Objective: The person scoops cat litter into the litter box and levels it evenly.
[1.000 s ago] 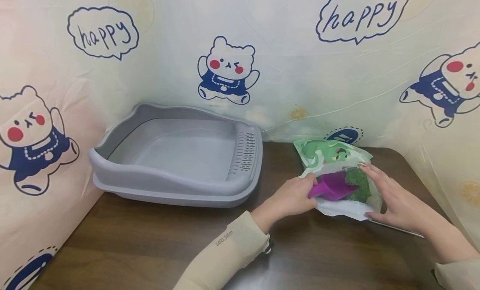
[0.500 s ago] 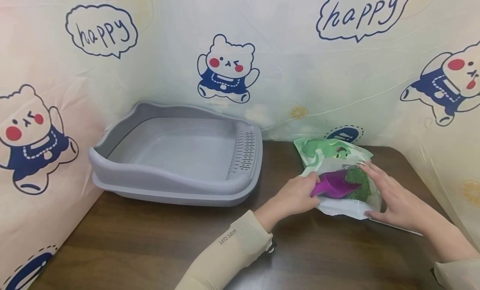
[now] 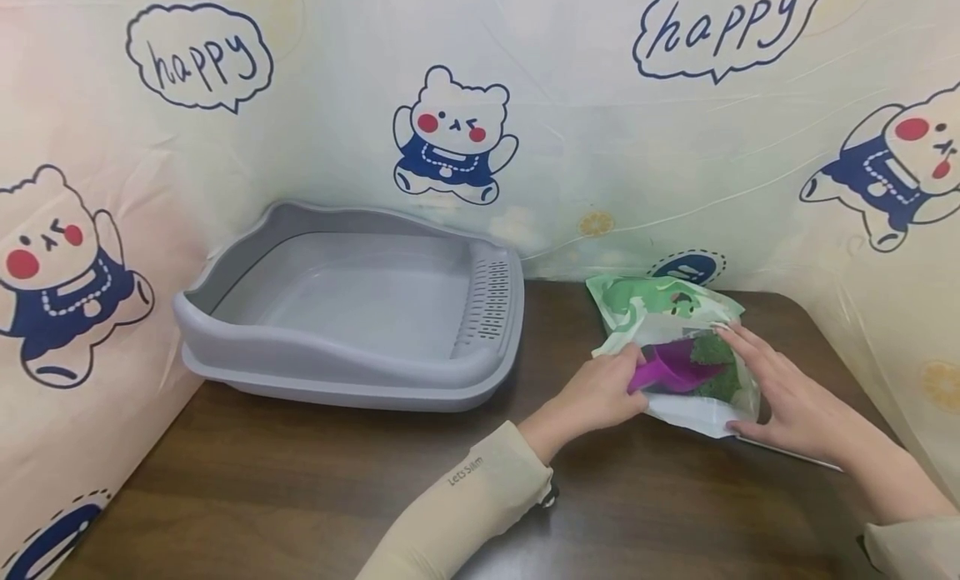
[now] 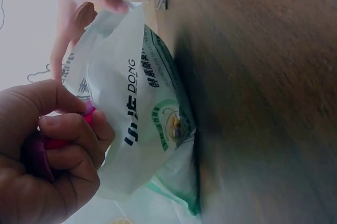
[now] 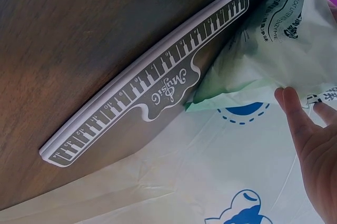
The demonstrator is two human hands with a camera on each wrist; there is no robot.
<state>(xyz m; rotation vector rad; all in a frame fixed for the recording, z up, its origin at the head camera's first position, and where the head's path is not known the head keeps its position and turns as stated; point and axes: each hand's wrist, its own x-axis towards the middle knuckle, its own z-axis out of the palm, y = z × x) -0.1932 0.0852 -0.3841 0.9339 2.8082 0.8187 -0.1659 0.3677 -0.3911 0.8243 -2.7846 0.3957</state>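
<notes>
My left hand (image 3: 600, 392) grips the handle of a purple scoop (image 3: 675, 367), its fingers curled round the handle in the left wrist view. The scoop's blade lies inside the mouth of a green and white cat litter bag (image 3: 701, 417), against green granules (image 3: 722, 380). Across the bag's right side my right hand (image 3: 795, 401) spreads, fingertips at the upper rim and thumb at the lower rim. Those fingers are nearly straight against the bag (image 5: 263, 66) in the right wrist view. Part of the scoop's tip is hidden among the granules.
A grey litter box (image 3: 345, 388) with a slotted strip at its right end stands left of the bag. Beside the bag, a ruler (image 5: 152, 81) printed with piano keys lies on the brown wooden table (image 3: 300, 480). A bear-printed curtain (image 3: 585, 130) closes off the back and sides.
My left hand has moved slightly right, pushing the scoop a little farther into the granules. The right hand stays at the bag's rim. The litter box has not moved.
</notes>
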